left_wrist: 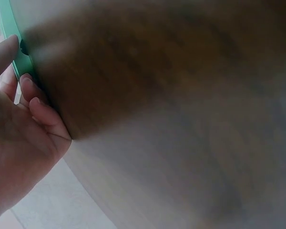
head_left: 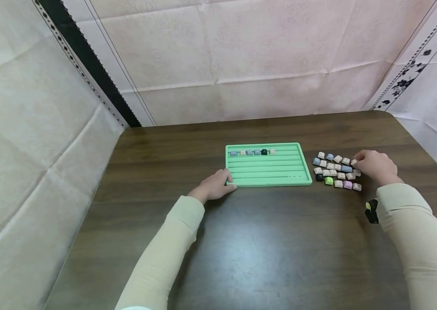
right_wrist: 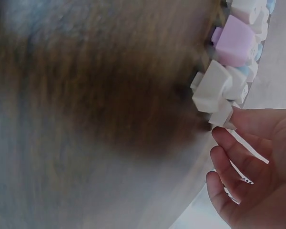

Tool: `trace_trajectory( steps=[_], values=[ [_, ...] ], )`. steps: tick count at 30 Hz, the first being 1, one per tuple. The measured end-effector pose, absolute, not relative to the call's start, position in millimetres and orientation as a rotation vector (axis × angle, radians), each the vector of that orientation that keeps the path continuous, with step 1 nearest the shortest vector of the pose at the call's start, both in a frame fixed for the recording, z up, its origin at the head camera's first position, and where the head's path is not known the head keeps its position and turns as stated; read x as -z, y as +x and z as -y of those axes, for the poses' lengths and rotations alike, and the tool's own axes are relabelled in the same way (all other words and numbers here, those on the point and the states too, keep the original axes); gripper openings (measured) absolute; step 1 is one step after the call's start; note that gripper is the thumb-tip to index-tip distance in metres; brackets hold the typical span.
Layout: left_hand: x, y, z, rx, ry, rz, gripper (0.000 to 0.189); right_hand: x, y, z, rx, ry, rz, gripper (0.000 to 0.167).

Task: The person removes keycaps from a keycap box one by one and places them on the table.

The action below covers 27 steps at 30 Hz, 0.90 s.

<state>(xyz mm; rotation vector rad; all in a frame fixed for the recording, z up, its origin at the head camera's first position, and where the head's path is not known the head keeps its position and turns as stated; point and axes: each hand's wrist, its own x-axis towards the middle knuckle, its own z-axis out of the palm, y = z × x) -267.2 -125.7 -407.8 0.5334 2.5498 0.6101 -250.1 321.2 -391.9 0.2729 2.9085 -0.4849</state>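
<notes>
My left hand (head_left: pixel 215 185) grips the near left corner of a green ridged tray (head_left: pixel 269 174), thumb on the rim and fingers curled against its side; the left wrist view shows the same hold on the green edge (left_wrist: pixel 22 64). Along the tray's back row sit several keycaps, blue-grey, white and a black keycap (head_left: pixel 264 152). To the right, my right hand (head_left: pixel 376 165) reaches the edge of a cluster of loose keycaps. Its thumb and index finger pinch a white keycap (right_wrist: pixel 222 113), while the other fingers stay loosely bent.
The cluster on the brown table (head_left: pixel 241 241) is mostly white, with a green keycap (head_left: pixel 328 181), a purple keycap (head_left: pixel 348 184) and a long blue keycap (head_left: pixel 346 168). Pale cloth (head_left: pixel 218 64) hangs behind the table and at both sides.
</notes>
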Motion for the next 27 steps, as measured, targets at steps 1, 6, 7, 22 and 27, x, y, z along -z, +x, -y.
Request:
trace_trajectory(
  steps=[1,6,7,22,27],
  values=[
    [408,-267,126,-0.608,0.536,-2.549,0.021,392,-250,-321,0.485,0.274,-2.907,0.035],
    [407,-267,125,-0.609,0.540,-2.544,0.021,394,-251,-321,0.486,0.269,-2.906,0.035],
    [407,-267,125,-0.609,0.539,-2.544,0.021,394,-251,-321,0.488,0.266,-2.905,0.035],
    [408,-269,126,-0.614,0.531,-2.546,0.022,382,-255,-315,0.524,0.252,-2.885,0.037],
    [410,-269,126,-0.611,0.523,-2.543,0.022,376,-262,-303,0.520,0.245,-2.917,0.039]
  ],
)
